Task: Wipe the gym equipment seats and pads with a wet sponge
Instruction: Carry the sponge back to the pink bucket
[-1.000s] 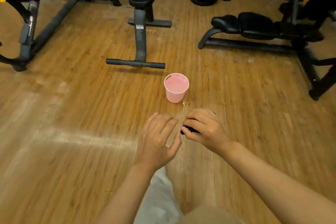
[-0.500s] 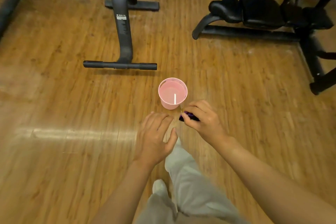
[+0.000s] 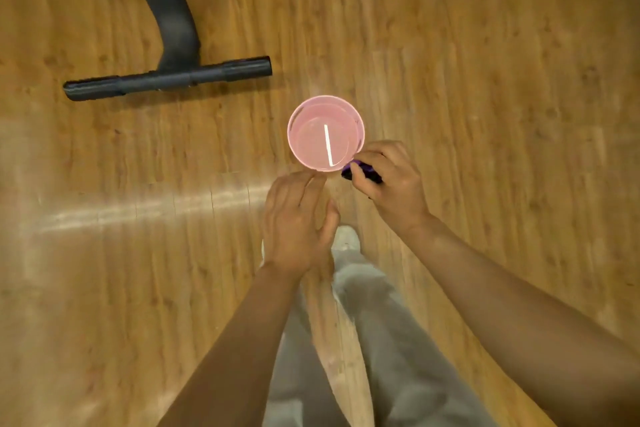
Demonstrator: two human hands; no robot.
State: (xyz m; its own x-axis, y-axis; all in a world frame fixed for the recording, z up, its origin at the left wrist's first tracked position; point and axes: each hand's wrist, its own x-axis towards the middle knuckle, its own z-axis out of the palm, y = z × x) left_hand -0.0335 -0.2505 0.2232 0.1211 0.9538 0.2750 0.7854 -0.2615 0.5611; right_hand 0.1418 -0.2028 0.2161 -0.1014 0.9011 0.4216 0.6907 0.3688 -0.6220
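A: Two hands are in view. State them, left to right.

B: The left hand point(image 3: 298, 222) hovers with relaxed fingers, holding nothing, just below the pink cup point(image 3: 325, 133) on the floor point(image 3: 485, 114).

A: And the sponge?

B: The right hand point(image 3: 388, 180) pinches the dark sponge point(image 3: 362, 173) with curled fingers, at the cup's lower right rim. The cup opening lies up and left of the grip, so the right hand is likely to dip.
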